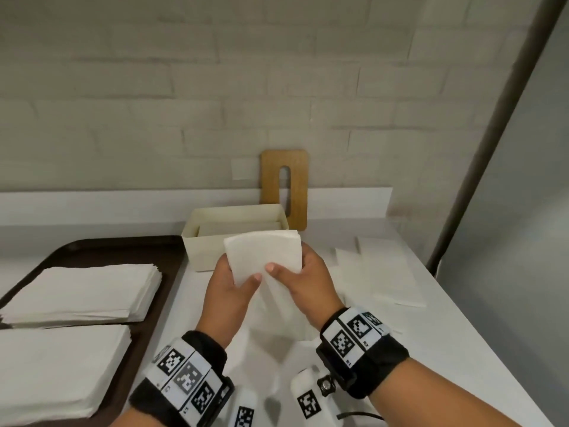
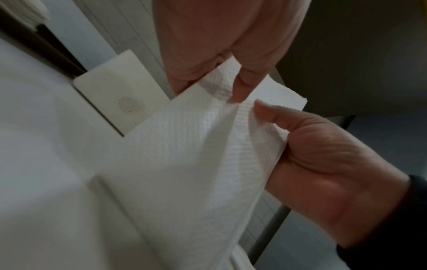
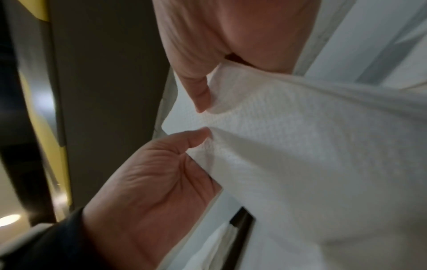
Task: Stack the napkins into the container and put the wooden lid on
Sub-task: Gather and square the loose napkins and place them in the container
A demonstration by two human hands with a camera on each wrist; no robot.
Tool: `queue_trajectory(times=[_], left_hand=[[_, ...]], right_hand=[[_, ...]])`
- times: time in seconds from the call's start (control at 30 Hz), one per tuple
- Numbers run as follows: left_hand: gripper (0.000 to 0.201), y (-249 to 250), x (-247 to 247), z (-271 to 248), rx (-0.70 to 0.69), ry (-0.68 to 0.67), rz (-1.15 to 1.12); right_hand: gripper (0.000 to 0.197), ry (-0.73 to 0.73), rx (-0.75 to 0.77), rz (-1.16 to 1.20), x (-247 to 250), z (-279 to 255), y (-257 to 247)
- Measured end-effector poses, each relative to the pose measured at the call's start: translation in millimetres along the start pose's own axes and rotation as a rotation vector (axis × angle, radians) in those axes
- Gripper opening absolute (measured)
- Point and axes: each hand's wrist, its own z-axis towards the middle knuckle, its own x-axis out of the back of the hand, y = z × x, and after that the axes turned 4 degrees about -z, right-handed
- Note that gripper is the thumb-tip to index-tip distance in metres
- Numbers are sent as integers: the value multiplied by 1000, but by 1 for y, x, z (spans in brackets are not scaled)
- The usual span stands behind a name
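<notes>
Fingers point(image 1: 308, 254) of both hands hidden behind pinched napkin point(image 1: 264, 257)

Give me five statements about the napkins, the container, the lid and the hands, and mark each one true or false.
1. Both hands hold one napkin. True: the left hand and the right hand pinch it with their thumbs on top.
2. The lid is on the container. False: it stands upright against the wall behind the container.
3. Two napkin stacks lie on the brown tray. True.
4. The container is closed. False: its top is open, and the inside shows.
5. The tray is to the right of the container. False: it is to its left.
</notes>
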Motion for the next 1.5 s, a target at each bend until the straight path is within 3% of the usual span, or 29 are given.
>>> queue_trajectory(times=[0.17, 0.3, 0.4, 0.57, 0.7, 0.87, 0.97, 1.13, 1.23, 1.33, 1.43, 1.5], left_hand=[[59, -8, 3, -2, 90, -145, 121], [35, -20, 22, -10, 263, -206, 235], [21, -14, 44, -8, 279, -127, 182], [17, 10, 65, 1, 178, 123, -109], [27, -6, 64, 1, 251, 102, -221], [44, -36, 56, -8, 391, 67, -146], [28, -33, 53, -6, 346, 99, -147], [31, -26, 59, 7, 266, 85, -93], [23, -36, 62, 7, 342, 46, -21], [21, -32, 59, 0, 302, 53, 20], [27, -13, 57, 1, 168, 1, 101], [28, 5, 56, 5, 41, -84, 210]], right_hand=[[24, 61, -46, 97, -1, 0, 3], [21, 123, -88, 274, 14, 1, -2], [28, 129, -52, 199, 34, 4, -10], [34, 40, -107, 31, 45, -2, -5], [42, 45, -204, -56, 29, -10, 23], [37, 114, -316, -58, 13, -17, 48], [34, 146, -290, -25, 13, -13, 41], [36, 164, -247, 16, 15, -5, 31], [38, 147, -299, -66, 16, -5, 42], [36, 148, -301, -174, 17, -5, 43], [45, 194, -147, -635, 16, -6, 25], [59, 103, 27, -818, 12, -7, 6]])
